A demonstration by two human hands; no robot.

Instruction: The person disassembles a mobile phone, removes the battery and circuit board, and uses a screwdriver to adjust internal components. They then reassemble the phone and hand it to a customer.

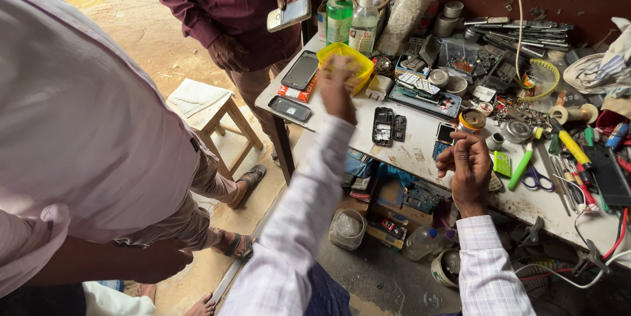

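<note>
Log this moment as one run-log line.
left hand: reaching to yellow tub, blurred | right hand: closed, raised over workbench, contents unclear | dismantled phone between hands | bystander's phone

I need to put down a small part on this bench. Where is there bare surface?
Bare tabletop shows between the opened black phone and the right hand, and by the near edge below that phone. The left hand reaches to the yellow tray. Right of the green-handled tool, tools crowd everything.
</note>
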